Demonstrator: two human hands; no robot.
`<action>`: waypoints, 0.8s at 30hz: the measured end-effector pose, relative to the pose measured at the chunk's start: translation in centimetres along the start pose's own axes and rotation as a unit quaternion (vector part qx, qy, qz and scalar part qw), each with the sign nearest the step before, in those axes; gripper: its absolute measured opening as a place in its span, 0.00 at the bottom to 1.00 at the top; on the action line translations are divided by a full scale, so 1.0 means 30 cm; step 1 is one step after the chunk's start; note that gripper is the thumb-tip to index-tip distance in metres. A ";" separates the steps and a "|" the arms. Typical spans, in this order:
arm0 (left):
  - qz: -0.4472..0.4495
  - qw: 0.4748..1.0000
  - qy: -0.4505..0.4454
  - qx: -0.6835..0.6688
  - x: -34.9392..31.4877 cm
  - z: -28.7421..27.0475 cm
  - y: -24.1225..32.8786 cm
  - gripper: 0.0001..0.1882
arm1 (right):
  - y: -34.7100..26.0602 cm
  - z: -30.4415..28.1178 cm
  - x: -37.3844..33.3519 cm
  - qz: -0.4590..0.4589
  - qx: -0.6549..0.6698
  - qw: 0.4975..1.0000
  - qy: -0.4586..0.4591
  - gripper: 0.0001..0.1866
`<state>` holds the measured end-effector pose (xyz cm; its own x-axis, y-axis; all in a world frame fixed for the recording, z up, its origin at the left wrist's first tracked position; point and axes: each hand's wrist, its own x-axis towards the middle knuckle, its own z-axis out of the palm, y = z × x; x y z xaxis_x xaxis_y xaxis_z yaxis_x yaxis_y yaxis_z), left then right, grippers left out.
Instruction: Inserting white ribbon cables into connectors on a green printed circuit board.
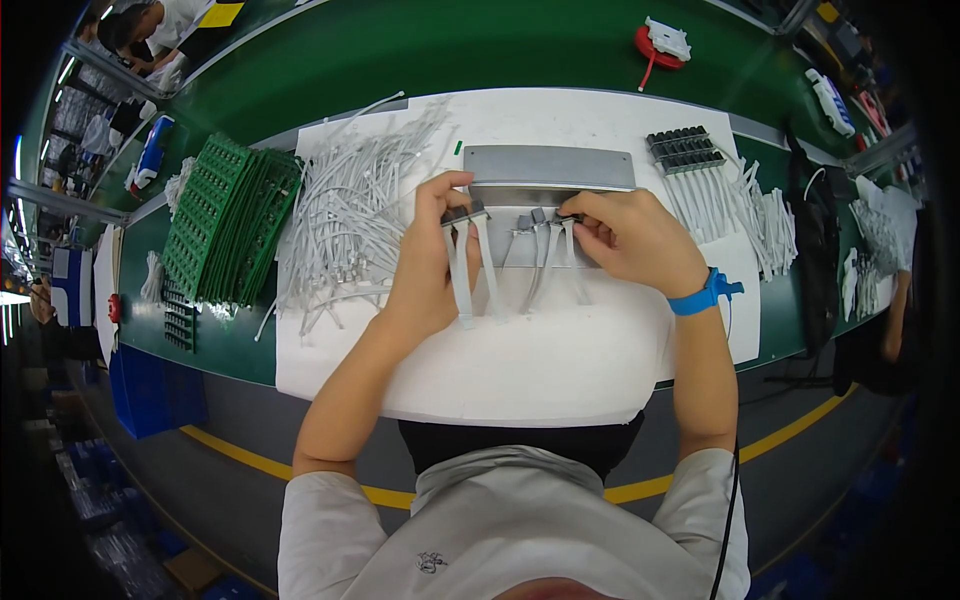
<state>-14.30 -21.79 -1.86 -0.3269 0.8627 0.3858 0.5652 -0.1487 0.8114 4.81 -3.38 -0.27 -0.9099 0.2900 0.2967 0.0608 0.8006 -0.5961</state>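
Observation:
My left hand (425, 265) is closed around a small black connector block (463, 213), from which white flat cables (461, 275) hang down. Just to its right, my right hand (640, 240) pinches another small dark connector (570, 218) between thumb and fingertips, with white flat cable trailing below it. Between the hands, a few grey cable ends (538, 217) stand along the front of a grey metal bar fixture (550, 163). A blue strap (706, 292) circles my right wrist.
Loose white cables (355, 200) heap on the white sheet (520, 380) at left, beside stacked green circuit boards (210, 220). At right lie black connector rows (685, 148) with cables attached, plus a cable bundle (772, 230). A red round object (658, 45) sits at the back. People work nearby.

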 end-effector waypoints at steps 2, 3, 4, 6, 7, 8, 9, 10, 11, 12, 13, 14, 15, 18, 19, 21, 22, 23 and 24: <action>-0.012 1.000 -0.017 -0.006 -0.005 0.010 0.008 0.28 | -0.009 -0.002 0.003 0.014 -0.010 1.000 -0.001 0.10; -0.024 0.999 -0.034 -0.013 -0.007 0.013 0.010 0.29 | -0.009 0.000 0.003 0.014 -0.010 1.000 -0.002 0.10; -0.024 0.999 -0.047 -0.010 -0.010 0.014 0.006 0.29 | -0.008 0.003 0.004 0.008 -0.020 1.000 0.003 0.10; -0.023 0.999 -0.047 -0.004 -0.014 0.018 0.003 0.30 | -0.010 0.001 0.004 0.002 -0.031 1.000 0.008 0.10; -0.022 0.999 -0.048 0.002 -0.014 0.019 0.004 0.31 | -0.014 -0.004 0.004 -0.001 -0.049 0.999 0.008 0.10; -0.022 0.999 -0.047 0.002 -0.015 0.019 0.010 0.31 | -0.019 -0.010 0.003 -0.004 -0.066 0.998 0.009 0.10; -0.039 0.998 -0.039 -0.011 -0.014 0.016 0.016 0.31 | -0.023 -0.017 0.002 -0.005 -0.067 0.998 0.009 0.10; -0.057 0.998 -0.030 -0.025 -0.014 0.013 0.021 0.31 | -0.027 -0.028 -0.001 0.007 -0.061 0.998 -0.003 0.12; -0.057 0.998 -0.029 -0.024 -0.014 0.008 0.022 0.31 | -0.032 -0.035 -0.002 0.018 -0.056 0.998 -0.015 0.13; -0.040 0.998 -0.034 -0.023 -0.013 0.004 0.024 0.31 | -0.039 -0.041 -0.003 0.018 -0.056 0.998 -0.015 0.13; -0.023 0.999 -0.039 -0.022 -0.013 0.000 0.026 0.31 | -0.046 -0.044 -0.003 0.020 -0.042 0.999 -0.007 0.15; -0.023 0.999 -0.038 -0.022 -0.014 -0.003 0.033 0.31 | -0.052 -0.043 -0.004 0.022 -0.028 0.999 0.000 0.16; -0.060 0.996 -0.061 -0.031 -0.013 -0.001 0.039 0.33 | -0.054 -0.037 -0.008 0.023 -0.030 0.999 0.001 0.16; -0.065 0.993 -0.094 -0.020 -0.023 0.009 0.037 0.36 | -0.066 0.016 -0.010 -0.001 0.081 0.996 0.024 0.21; -0.025 0.994 -0.108 -0.012 -0.014 0.028 0.024 0.38 | -0.075 0.026 -0.019 0.001 0.106 0.994 0.024 0.22; 0.007 0.996 -0.093 -0.006 -0.018 0.045 -0.015 0.41 | -0.087 0.066 -0.009 -0.048 0.091 0.993 0.053 0.22; 0.004 0.995 -0.101 -0.018 -0.004 0.040 0.012 0.42 | -0.072 0.079 -0.005 -0.077 0.065 0.993 0.059 0.21; 0.017 0.996 -0.082 0.010 -0.013 0.029 -0.005 0.41 | -0.072 0.097 0.007 -0.070 0.067 0.994 0.043 0.20; 0.030 0.997 -0.064 0.030 -0.022 0.032 -0.031 0.40 | -0.068 0.112 0.011 -0.057 0.066 0.996 0.028 0.18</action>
<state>-13.89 -21.77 -3.29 -0.1948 0.9084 0.3700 0.6257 -0.1754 0.7601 3.01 -6.69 -1.46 -0.8832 0.2334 0.4067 -0.0993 0.7546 -0.6487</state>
